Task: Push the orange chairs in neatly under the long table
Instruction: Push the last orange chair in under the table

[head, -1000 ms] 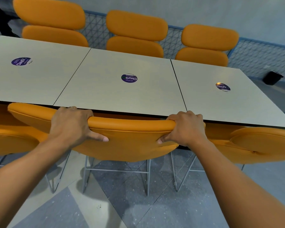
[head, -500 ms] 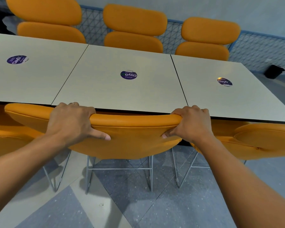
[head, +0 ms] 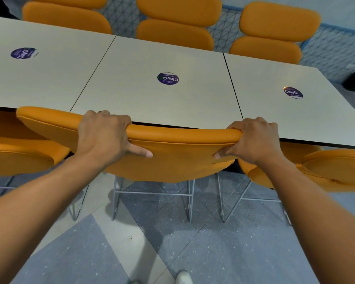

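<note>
The middle orange chair is set at the near edge of the long surface, its backrest close against that edge and its thin wire legs on the floor. The backrest's rolled top is gripped by the left hand and the right hand, fingers curled over, thumbs pressed behind. The chair is judged light and stiff-framed, with smooth, slightly yielding padding; a hold near both upper corners is advised so it is slid straight between the left neighbour chair and the right neighbour chair.

even soft indoor light, faint shadows on floor, wide-angle bending at edges, slight blur.
</note>
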`<state>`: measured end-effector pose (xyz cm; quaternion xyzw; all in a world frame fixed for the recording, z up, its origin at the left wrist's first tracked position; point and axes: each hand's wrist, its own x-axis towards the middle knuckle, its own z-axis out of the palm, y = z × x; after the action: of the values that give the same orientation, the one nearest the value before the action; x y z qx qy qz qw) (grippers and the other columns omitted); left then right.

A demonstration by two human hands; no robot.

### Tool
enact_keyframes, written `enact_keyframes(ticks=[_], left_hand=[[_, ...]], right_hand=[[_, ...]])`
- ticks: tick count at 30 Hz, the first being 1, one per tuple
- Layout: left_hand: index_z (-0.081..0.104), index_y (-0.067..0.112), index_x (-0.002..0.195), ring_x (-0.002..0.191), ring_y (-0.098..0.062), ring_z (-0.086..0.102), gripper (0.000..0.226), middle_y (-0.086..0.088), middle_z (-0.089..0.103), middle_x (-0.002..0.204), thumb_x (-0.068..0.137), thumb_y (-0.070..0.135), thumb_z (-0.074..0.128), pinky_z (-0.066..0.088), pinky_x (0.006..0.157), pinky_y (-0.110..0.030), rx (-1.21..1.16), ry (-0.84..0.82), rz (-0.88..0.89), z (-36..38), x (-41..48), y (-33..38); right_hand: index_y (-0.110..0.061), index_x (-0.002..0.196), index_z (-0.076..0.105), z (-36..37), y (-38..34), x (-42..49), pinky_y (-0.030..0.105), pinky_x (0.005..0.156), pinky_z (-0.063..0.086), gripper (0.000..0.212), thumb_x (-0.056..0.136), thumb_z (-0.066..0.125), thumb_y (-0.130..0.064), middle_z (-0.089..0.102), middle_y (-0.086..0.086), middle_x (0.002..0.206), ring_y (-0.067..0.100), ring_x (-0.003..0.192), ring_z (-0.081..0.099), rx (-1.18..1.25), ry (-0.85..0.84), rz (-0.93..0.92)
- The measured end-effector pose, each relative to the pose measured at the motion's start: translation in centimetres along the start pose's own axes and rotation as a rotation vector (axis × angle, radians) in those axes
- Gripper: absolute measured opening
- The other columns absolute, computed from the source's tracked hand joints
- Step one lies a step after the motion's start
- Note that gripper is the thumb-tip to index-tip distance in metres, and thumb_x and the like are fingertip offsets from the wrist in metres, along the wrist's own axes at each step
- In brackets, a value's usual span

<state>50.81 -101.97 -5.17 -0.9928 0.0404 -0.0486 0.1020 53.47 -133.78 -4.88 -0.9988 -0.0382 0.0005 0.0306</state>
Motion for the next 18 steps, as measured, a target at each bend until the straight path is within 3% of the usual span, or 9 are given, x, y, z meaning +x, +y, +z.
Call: enact_keyframes(ticks=[7,13,18], left_hand=[[0.054,0.028,0.076,0.057,-0.016,0.041,0.086,0.006,0.037,0.053,0.043,0.103,0.026,0.03,0.059,-0.03,0.007,0.05,0.082,-0.1,0.3,-1.1],[0.051,0.032,0.075,0.058,-0.016,0.047,0.092,0.006,0.045,0.057,0.039,0.106,0.011,0.036,0.057,-0.03,0.0,0.069,0.135,0.4,0.9,-2.7],[0.052,0.029,0.072,0.054,-0.016,0.04,0.09,0.01,0.03,0.051,0.041,0.104,0.016,0.031,0.055,-0.029,-0.001,0.094,0.105,0.4,0.5,-2.4]], right_hand=[[-0.041,0.11,0.068,0.2,-0.6,-0.2,0.042,0.089,0.036,0.08,0.043,0.077,-0.084,0.065,-0.005,0.098,0.023,0.103,0.054,0.021,0.021,0.022],[-0.041,0.114,0.066,0.3,-1.9,-0.2,0.04,0.088,0.037,0.08,0.047,0.076,-0.084,0.065,-0.003,0.1,0.024,0.104,0.055,-0.037,0.016,0.032],[-0.042,0.117,0.065,0.6,-1.7,-0.4,0.04,0.086,0.036,0.083,0.047,0.073,-0.087,0.064,-0.006,0.103,0.023,0.104,0.053,-0.055,0.015,0.031]])
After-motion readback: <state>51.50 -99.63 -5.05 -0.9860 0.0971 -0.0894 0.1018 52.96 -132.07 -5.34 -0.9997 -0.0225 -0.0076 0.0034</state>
